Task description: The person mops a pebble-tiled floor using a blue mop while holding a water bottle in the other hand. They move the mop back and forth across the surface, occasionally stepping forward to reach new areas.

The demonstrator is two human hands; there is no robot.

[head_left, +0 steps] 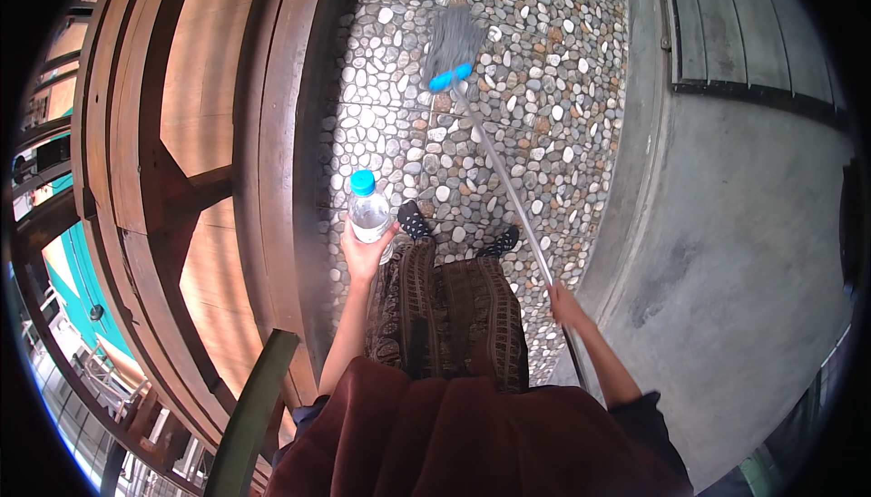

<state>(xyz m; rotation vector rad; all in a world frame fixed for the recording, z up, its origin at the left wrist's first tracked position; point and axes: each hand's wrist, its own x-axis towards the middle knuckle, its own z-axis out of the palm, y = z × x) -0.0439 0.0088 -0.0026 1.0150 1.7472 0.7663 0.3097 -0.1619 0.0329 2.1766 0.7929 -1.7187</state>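
Note:
My left hand [365, 250] is closed around a clear plastic bottle [369, 211] with a blue cap and a pale label, held upright in front of my left side. In my right hand [567, 306], closed, is the long metal handle of a mop [502, 166]. The handle slants up and away to a blue head piece, and the grey strands [455, 36] rest on the pebbled floor ahead of me. How full the bottle is, I cannot tell.
Pebbles set in the floor [399, 125] run ahead as a walkway. Brown wooden beams and a rail [281, 134] border it on the left, with a dark green post [254, 415] nearby. A grey concrete ledge [726, 252] lies along the right, below grey slatted boards [748, 25].

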